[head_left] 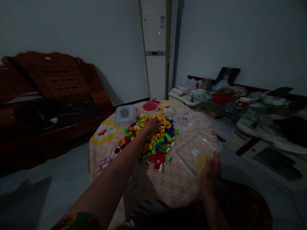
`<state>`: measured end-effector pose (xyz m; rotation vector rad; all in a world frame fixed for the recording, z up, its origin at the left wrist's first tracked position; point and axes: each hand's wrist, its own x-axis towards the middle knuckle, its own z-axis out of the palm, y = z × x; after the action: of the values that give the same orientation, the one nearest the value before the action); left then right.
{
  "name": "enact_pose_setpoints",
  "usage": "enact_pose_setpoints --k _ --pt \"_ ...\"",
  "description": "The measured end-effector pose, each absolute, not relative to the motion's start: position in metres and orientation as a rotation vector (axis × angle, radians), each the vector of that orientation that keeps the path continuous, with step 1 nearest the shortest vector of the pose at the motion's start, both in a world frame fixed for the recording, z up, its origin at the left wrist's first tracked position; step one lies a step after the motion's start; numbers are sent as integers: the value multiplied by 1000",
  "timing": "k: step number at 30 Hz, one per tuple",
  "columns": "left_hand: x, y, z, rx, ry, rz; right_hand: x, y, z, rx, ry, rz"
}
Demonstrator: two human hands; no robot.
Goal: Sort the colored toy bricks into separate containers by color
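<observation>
A heap of toy building bricks (163,140) in yellow, red, green, blue and white lies on a round, cloth-covered table. My left hand (153,125) reaches over it from the left, fingers bent down among the yellow bricks. Their tips blend into the heap, so I cannot make out a grip. At the right, my right hand (211,167) is closed on the near right corner of a shallow clear plastic box (189,145). The box sits at the table's right side, and only a small pale label shows in it.
Behind the heap are a blue-rimmed clear lid (125,114), a round tub (150,108) with a red inside, and another clear plastic piece (192,123). A wooden sofa (52,83) stands left. A cluttered glass-topped cabinet (216,105) runs along the right wall.
</observation>
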<state>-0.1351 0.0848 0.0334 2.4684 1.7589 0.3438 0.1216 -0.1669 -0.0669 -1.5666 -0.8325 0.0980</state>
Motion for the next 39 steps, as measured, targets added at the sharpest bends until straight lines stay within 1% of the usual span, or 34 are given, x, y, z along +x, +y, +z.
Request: enact_pose_setpoints --k 5,10,17,22,25,28,33,36,39 --pt "-108 76 29 2577 1621 366 122 -167 -66 -1570 -839 103" --pt "-104 60 30 2672 1437 410 121 -167 -65 -1571 -834 104" --pt "-104 11 33 2697 1183 553 121 -166 -66 -1565 -823 97" --pt "-104 -44 31 2852 1096 465 120 -167 -64 -1562 -837 107" --pt "-106 -63 29 2899 1187 361 121 -167 -64 -1554 -830 109" --pt "-108 -63 25 2902 1260 263 121 -166 -64 -1551 -833 101" --pt "-109 -35 21 2882 1410 252 123 -165 -65 -1552 -849 86" --pt "-111 -14 28 2837 1503 213 124 -165 -66 -1560 -837 89" --pt "-120 10 39 2794 1597 250 124 -165 -65 -1549 -837 92"
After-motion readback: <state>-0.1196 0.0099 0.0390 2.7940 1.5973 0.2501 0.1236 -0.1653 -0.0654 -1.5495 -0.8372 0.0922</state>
